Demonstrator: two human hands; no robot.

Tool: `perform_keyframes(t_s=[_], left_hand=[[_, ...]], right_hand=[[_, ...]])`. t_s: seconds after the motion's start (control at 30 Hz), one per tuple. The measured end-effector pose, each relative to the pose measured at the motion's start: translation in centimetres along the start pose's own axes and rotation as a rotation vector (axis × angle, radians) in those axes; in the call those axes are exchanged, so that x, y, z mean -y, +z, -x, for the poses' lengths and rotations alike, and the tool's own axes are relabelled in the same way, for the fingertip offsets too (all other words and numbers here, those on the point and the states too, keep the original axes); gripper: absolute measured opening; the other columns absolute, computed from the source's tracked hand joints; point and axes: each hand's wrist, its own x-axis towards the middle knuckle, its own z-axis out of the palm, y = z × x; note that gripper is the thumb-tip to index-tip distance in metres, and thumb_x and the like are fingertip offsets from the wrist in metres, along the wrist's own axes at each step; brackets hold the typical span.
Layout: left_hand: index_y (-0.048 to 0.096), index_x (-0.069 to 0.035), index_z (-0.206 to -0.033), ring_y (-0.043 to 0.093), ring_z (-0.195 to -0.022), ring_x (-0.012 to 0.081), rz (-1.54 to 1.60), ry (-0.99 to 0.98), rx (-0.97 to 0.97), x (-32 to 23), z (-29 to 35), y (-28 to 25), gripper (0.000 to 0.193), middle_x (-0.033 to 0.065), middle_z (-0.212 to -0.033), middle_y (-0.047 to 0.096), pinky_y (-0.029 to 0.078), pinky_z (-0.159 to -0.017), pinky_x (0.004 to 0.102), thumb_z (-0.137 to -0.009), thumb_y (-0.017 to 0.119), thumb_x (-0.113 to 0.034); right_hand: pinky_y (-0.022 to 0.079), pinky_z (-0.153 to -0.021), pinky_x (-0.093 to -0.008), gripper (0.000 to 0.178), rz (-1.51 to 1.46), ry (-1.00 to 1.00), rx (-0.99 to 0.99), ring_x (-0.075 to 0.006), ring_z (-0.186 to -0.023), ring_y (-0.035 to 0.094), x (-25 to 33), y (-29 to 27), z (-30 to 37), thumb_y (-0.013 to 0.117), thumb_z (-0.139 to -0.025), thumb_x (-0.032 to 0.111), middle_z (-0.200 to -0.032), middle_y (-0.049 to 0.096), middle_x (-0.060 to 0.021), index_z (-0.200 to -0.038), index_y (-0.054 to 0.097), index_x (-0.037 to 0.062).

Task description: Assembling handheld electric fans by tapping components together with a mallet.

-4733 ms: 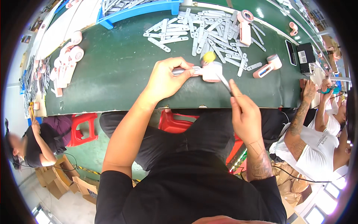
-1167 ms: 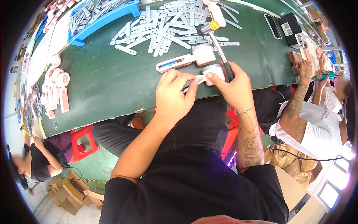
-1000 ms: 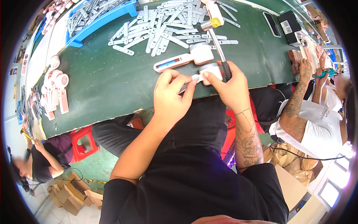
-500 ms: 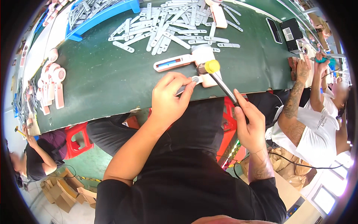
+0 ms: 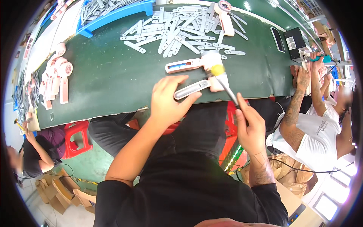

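Pink device (image 5: 216, 86) (grey-inlaid), slanting; handle (image 5: 191, 89) inside curved left hand (image 5: 165, 100)

Pink handheld device (image 5: 201, 86), grey strip (image 5: 188, 90) filling its handle, slanted at centre frame; a hammer (image 5: 228, 91) (yellow head blurred) crosses its wide end.

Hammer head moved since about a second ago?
Yes, down the picture: the hammer head showed beyond the open-handled fan then, and now shows, blurred, at that fan's near side.
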Motion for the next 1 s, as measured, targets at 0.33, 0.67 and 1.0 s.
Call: perform_keyframes(t_s=[0.33,0.67,1.0], left_hand=[[0.080,-0.014,-0.097,0.067,-0.104,0.0231,-0.153,0.089,0.108,2.3,1.4,-2.2,0.026,-0.0016,-0.097,0.078,0.040,-0.094,0.0400,-0.080,0.096,-0.026],[0.079,-0.014,-0.096,0.066,-0.103,0.0228,-0.181,0.063,0.134,2.2,1.4,-2.1,0.027,-0.0019,-0.097,0.078,0.039,-0.095,0.0418,-0.081,0.095,-0.028],[0.078,-0.014,-0.098,0.068,-0.104,0.0238,-0.120,0.015,0.088,1.2,0.7,-1.1,0.025,-0.0019,-0.096,0.076,0.039,-0.093,0.0427,-0.082,0.093,-0.026]], right_hand=[[0.052,-0.060,-0.0415,0.054,0.096,-0.172,-0.021,-0.0292,-0.063,0.059,0.6,0.8,0.9,0.076,-0.100,0.007,-0.078,0.056,-0.0091,-0.153,0.067,0.0144],[0.054,-0.065,-0.0380,0.049,0.158,-0.159,0.184,-0.0293,-0.067,0.061,2.3,1.9,1.2,0.072,-0.102,0.003,-0.079,0.059,-0.0125,-0.151,0.068,0.0082],[0.056,-0.082,-0.0302,0.047,-0.071,-0.059,-0.156,-0.0166,-0.082,0.067,2.3,-1.4,2.5,0.061,-0.110,0.005,-0.104,0.073,-0.0111,-0.156,0.060,-0.0043]])
